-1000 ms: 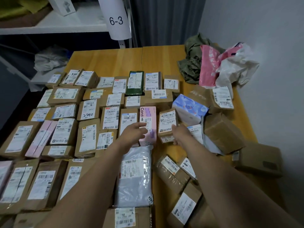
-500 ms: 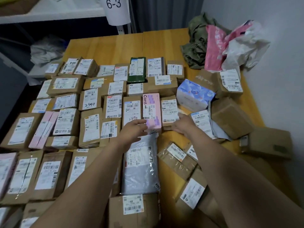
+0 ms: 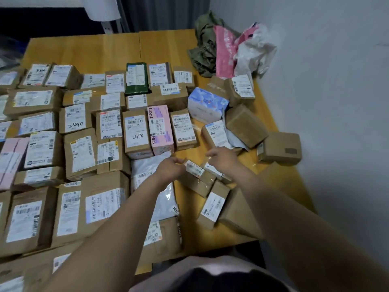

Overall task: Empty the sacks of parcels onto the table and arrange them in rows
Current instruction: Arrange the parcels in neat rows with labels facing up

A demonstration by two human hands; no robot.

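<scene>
Labelled brown parcels lie in rows over the left and middle of the wooden table (image 3: pixel 105 49), with a pink box (image 3: pixel 160 129) at the right end of one row. A loose heap of small parcels lies right of the rows. My left hand (image 3: pixel 170 170) pinches the left corner of a small taped brown parcel (image 3: pixel 199 178) that lies on this heap. My right hand (image 3: pixel 221 159) hovers just over the same heap with its fingers curved and apart, holding nothing. A grey mailing bag (image 3: pixel 145 165) lies partly under my left wrist.
Empty sacks, green (image 3: pixel 205 45), pink (image 3: pixel 224 51) and white (image 3: pixel 254 51), are bunched at the far right corner against the wall. A blue-and-white box (image 3: pixel 206 104) and several unsorted brown boxes (image 3: pixel 245 125) (image 3: pixel 280 147) lie along the table's right edge.
Both hands have drawn back from the pink box and the brown parcel beside it, toward me, to the small parcels in the heap. The view has tilted down.
</scene>
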